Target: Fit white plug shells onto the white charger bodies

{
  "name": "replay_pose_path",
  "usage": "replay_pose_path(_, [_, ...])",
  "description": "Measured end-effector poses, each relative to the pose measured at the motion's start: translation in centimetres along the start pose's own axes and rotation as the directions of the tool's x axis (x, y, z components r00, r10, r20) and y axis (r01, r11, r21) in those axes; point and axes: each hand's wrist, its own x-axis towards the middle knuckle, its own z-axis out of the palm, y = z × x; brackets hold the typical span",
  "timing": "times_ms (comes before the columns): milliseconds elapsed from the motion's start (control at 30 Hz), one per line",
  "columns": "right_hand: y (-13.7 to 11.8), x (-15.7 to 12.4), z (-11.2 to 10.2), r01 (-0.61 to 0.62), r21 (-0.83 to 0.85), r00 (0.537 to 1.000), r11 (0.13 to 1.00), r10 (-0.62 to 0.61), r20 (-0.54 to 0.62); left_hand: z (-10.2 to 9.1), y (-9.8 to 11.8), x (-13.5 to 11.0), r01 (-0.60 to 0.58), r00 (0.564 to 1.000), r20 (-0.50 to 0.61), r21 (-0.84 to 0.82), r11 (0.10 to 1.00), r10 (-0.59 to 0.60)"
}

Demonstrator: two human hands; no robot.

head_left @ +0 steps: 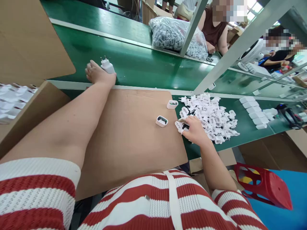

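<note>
My left hand (pixel 97 74) reaches far over the cardboard sheet (pixel 129 134) to the green conveyor belt (pixel 148 68) and holds a white charger plug (pixel 107 65), prongs up, at the belt's near edge. My right hand (pixel 193 128) rests at the left edge of a heap of white plug caps (pixel 211 116), its fingers closed on one small white piece (pixel 179 126). Two white charger shells (pixel 161 121) (pixel 172 104) stand open side up on the cardboard between my hands.
A clear bag of white parts (pixel 176 36) lies across the belt, with other people seated behind it. White blocks in a row (pixel 254 112) sit right of the heap. A cardboard box of white parts (pixel 14 100) is at left; a red stool (pixel 263 185) at lower right.
</note>
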Motion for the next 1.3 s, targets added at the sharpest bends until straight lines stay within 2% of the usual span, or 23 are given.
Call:
replay_pose_path(33, [0.0,0.2,-0.1,0.013,0.047,1.0,0.999,-0.013,-0.009,-0.5,1.1,-1.3,0.061,0.995,-0.083,0.053,0.997,-0.057])
replay_pose_path(67, [-0.1,0.4,-0.3,0.023,0.111,1.0,0.994,-0.022,-0.017,-1.0,2.4,-3.0,0.037,0.994,-0.11,0.073,0.997,-0.029])
replay_pose_path(100, [-0.3,0.7,-0.6,0.027,0.192,0.999,0.981,-0.024,-0.021,-1.6,3.7,-5.0,-0.071,0.993,-0.089,0.055,0.996,0.076])
replay_pose_path(133, [-0.5,1.1,-0.9,0.023,0.291,1.0,0.957,-0.018,-0.02,-2.1,5.0,-7.2,-0.183,0.983,0.016,0.006,0.983,0.183])
replay_pose_path(167, [-0.8,1.5,-1.2,0.01,0.397,1.0,0.918,-0.007,-0.008,-2.5,6.1,-9.6,-0.262,0.95,0.153,-0.079,0.962,0.272])
replay_pose_path(200, [-1.1,2.1,-1.6,-0.011,0.498,1.0,0.867,0.006,0.012,-2.9,7.1,-12.1,-0.31,0.883,0.314,-0.166,0.936,0.349])
replay_pose_path(233, [-1.5,2.7,-1.9,-0.031,0.585,0.999,0.811,0.019,0.026,-3.2,7.8,-14.4,-0.338,0.786,0.46,-0.239,0.91,0.413])
replay_pose_path(300, [-2.2,4.0,-2.3,-0.039,0.711,0.999,0.702,0.037,0.018,-3.4,8.6,-18.6,-0.355,0.597,0.644,-0.322,0.878,0.478])
replay_pose_path(333, [-2.6,4.5,-2.3,-0.027,0.754,0.999,0.656,0.038,0.003,-3.1,8.8,-20.3,-0.342,0.543,0.687,-0.344,0.874,0.483])
replay_pose_path(367, [-2.9,5.0,-2.2,-0.011,0.789,0.999,0.615,0.033,-0.012,-2.8,8.9,-21.6,-0.325,0.529,0.703,-0.349,0.879,0.475])
replay_pose_path(400, [-3.1,5.3,-2.0,0.006,0.814,0.999,0.58,0.023,-0.023,-2.2,9.0,-22.6,-0.306,0.555,0.694,-0.343,0.888,0.459])
replay_pose_path(500, [-3.1,5.6,-0.8,0.035,0.839,0.999,0.543,-0.041,-0.016,-0.3,9.0,-24.0,-0.264,0.724,0.571,-0.288,0.92,0.387])
replay_pose_path(567, [-2.7,5.3,-0.1,0.055,0.836,0.996,0.546,-0.084,-0.011,0.5,8.8,-24.1,-0.234,0.782,0.507,-0.299,0.925,0.362])
replay_pose_path(600, [-2.5,5.1,0.2,0.055,0.841,0.995,0.539,-0.096,-0.004,0.7,8.6,-24.0,-0.219,0.777,0.507,-0.338,0.915,0.373])
replay_pose_path(633, [-2.4,5.0,0.3,0.045,0.854,0.995,0.519,-0.102,0.01,0.6,8.3,-23.8,-0.202,0.75,0.525,-0.397,0.895,0.402])
replay_pose_path(733, [-2.3,4.6,0.4,-0.008,0.91,0.995,0.416,-0.091,0.05,-0.3,7.4,-23.2,-0.121,0.618,0.606,-0.556,0.822,0.501])
replay_pose_path(767, [-2.3,4.6,0.4,-0.013,0.919,0.995,0.394,-0.088,0.052,-0.6,7.2,-23.1,-0.1,0.602,0.621,-0.565,0.819,0.502])
replay_pose_path(800, [-2.4,4.6,0.4,-0.006,0.922,0.995,0.387,-0.085,0.042,-0.8,7.0,-22.9,-0.084,0.618,0.624,-0.552,0.83,0.478])
replay_pose_path(867, [-2.6,4.6,0.5,0.033,0.911,0.997,0.411,-0.082,0.001,-1.1,7.0,-22.8,-0.061,0.681,0.613,-0.497,0.865,0.4])
replay_pose_path(900, [-2.7,4.6,0.5,0.051,0.899,0.997,0.435,-0.079,-0.019,-1.0,7.1,-22.8,-0.05,0.691,0.616,-0.483,0.874,0.38])
replay_pose_path(1033, [-2.9,4.3,0.8,0.115,0.788,0.99,0.605,-0.006,-0.14,-0.8,7.8,-22.6,-0.002,0.619,0.663,-0.535,0.845,0.421])
replay_pose_path(1133, [-3.3,4.1,0.7,0.21,0.623,0.968,0.753,-0.07,-0.242,-0.9,7.9,-22.3,0.004,0.63,0.647,-0.556,0.831,0.43])
replay_pose_path(1300, [-4.8,3.7,1.0,0.327,0.416,0.924,0.849,-0.195,-0.328,-1.0,7.7,-21.9,0.07,0.614,0.674,-0.564,0.823,0.41])
